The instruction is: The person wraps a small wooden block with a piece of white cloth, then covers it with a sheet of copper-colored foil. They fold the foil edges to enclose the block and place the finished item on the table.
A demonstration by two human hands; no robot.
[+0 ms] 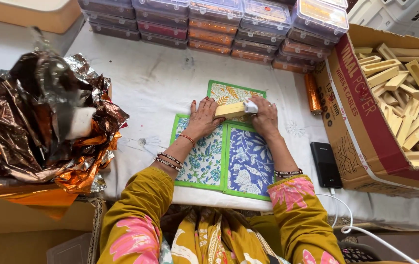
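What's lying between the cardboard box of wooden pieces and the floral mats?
In the head view, a copper foil roll and a black power bank lie on the white cloth between the box and the mats.

Both hands (204, 117) (264, 117) grip wood block (230, 110).

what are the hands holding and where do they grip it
Both hold one pale yellow rectangular bar above the floral printed mats. The left hand grips its left end; the right hand grips its right end, where a small white piece sits.

printed cloth mats (239, 161): 3 | wooden blocks held (230, 110): 1 | power banks (325, 164): 1 | foil-wrapped rolls (312, 94): 1, possibly more hidden
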